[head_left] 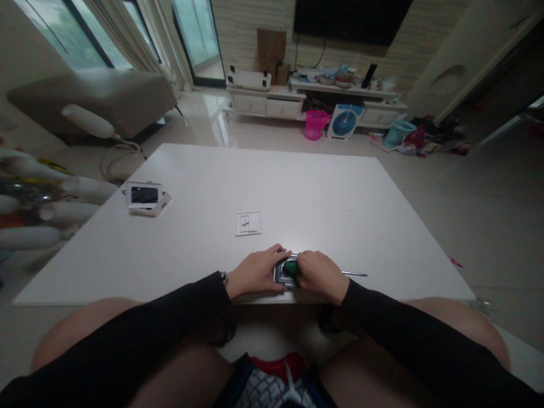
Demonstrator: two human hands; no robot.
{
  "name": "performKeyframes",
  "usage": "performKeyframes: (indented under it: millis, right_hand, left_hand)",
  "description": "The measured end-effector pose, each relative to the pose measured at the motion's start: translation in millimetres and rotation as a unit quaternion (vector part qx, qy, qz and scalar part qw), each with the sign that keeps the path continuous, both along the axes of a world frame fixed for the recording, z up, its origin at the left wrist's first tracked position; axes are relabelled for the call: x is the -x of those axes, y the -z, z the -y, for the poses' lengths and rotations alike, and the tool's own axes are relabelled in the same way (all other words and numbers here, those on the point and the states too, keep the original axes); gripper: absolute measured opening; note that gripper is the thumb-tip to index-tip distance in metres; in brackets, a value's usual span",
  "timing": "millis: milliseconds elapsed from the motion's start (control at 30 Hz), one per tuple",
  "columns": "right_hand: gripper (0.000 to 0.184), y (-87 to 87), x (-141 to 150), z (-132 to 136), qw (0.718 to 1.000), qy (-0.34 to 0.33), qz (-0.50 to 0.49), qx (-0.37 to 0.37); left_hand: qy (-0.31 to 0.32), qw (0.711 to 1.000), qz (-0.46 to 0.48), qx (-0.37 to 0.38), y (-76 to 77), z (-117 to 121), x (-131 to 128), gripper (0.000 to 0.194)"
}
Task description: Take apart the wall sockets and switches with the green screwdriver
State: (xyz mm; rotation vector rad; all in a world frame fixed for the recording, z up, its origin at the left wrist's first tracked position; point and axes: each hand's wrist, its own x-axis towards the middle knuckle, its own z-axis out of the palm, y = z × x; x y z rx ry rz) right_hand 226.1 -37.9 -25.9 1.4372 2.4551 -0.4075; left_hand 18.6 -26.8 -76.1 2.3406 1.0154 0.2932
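My left hand [259, 271] grasps a small, dark rectangular device with silvery edges [278, 277] at the near edge of the white, smooth-topped table [323, 187], slightly right of its middle. The left fingers reach its far side and the thumb its near side. My right hand [318, 276] is clenched against a rounded green piece [291, 267] over the device, its curled fingers gripping the piece from the right; whether the piece is joined to the device cannot be told.

A thin metal rod [355, 274] points rightward just beside my right hand; its left end is hidden. Farther off and left of the device, a flat, squarish white plate with a small dark mark [254, 223] lies on the table, touching neither hand. Near the table's left edge, an open white box [159, 205] is noted, with a dark rectangular panel [144, 195] at it. A watch [224, 277] is on my left wrist.
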Motion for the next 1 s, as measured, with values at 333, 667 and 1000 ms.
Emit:
performKeyframes:
  millis: [333,667,1000]
  right_hand:
    - [0.025,4.4,-2.5,-2.5,0.999,-0.009,-0.037,-0.010]
    - [0.029,3.4,-1.8,-1.1,0.999,0.001,-0.047,-0.008]
    - [0.033,7.2,-5.5,-2.4,0.996,-0.015,-0.090,0.007]
  left_hand:
    - [0.003,1.000,0.007,0.003,0.5,0.6,0.9,0.083]
    - [0.001,1.000,0.009,0.010,-1.7,0.3,0.0,0.082]
    - [0.002,1.000,0.002,0.015,-3.8,1.2,-0.4,0.081]
